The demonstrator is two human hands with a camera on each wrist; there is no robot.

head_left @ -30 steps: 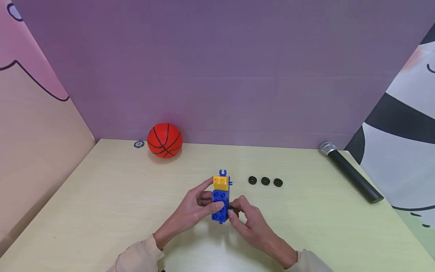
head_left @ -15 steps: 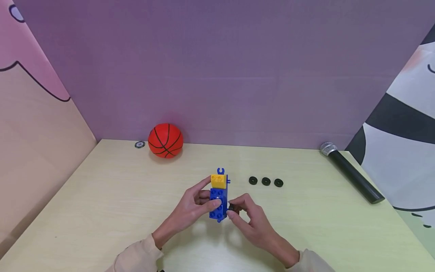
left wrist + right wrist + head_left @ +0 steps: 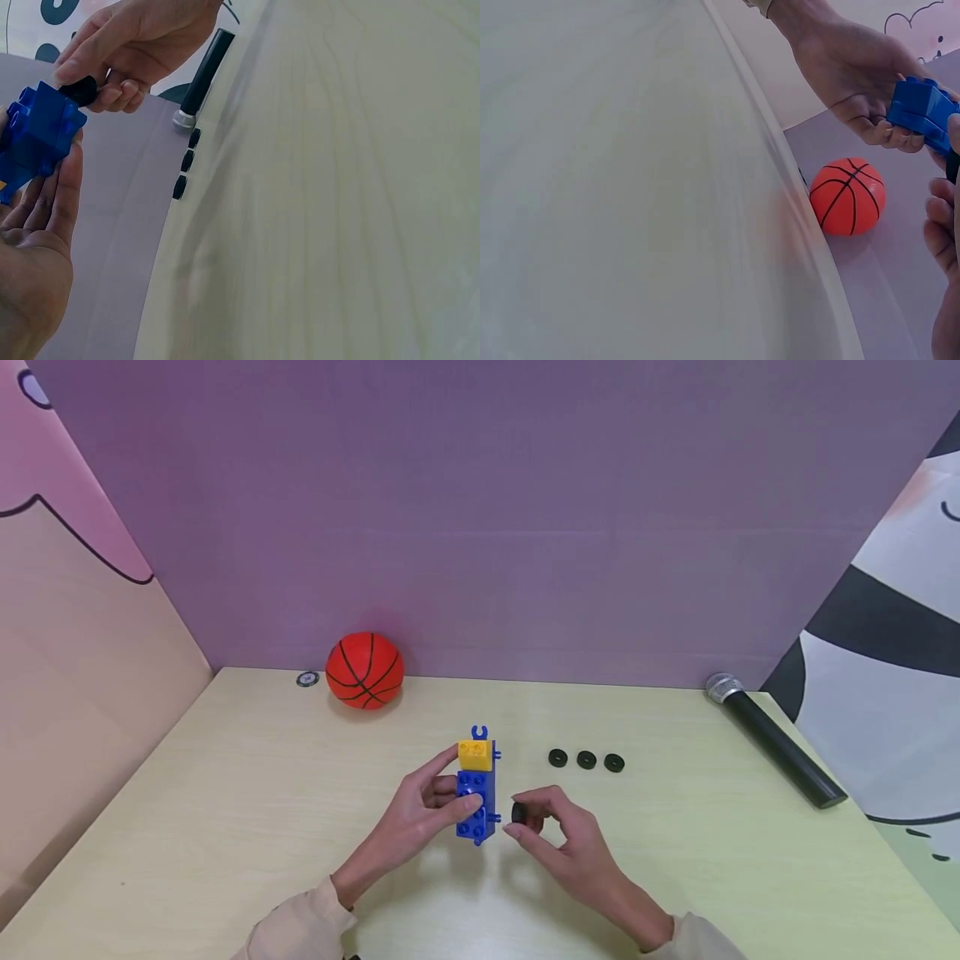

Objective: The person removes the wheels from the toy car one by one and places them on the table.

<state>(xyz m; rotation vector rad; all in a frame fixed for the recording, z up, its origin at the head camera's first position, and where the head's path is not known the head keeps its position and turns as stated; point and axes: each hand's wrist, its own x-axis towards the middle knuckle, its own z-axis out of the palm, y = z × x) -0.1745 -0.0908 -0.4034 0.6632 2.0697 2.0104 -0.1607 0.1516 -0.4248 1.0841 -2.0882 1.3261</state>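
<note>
My left hand (image 3: 422,818) holds a toy body of blue building blocks (image 3: 467,781) upright above the table, thumb across its studded face. A yellow block (image 3: 476,756) sits at its upper end, with a blue clip (image 3: 479,732) above. Small blue pegs (image 3: 494,817) stick out from its right side. Just right of the lower peg, my right hand (image 3: 573,842) pinches a small black wheel (image 3: 518,812) between thumb and fingers, with a narrow gap to the peg. The left wrist view shows the wheel (image 3: 81,91) near the end of the blue body (image 3: 46,127).
Three black wheels (image 3: 587,760) lie in a row on the table (image 3: 247,793), beyond the right hand. A red basketball (image 3: 364,671) and a round chip (image 3: 307,678) are at the back left. A microphone (image 3: 780,743) lies along the right edge.
The blue body has shifted slightly left and away in my left hand. The black wheel has come apart from its side, and the lower peg now shows between them.
</note>
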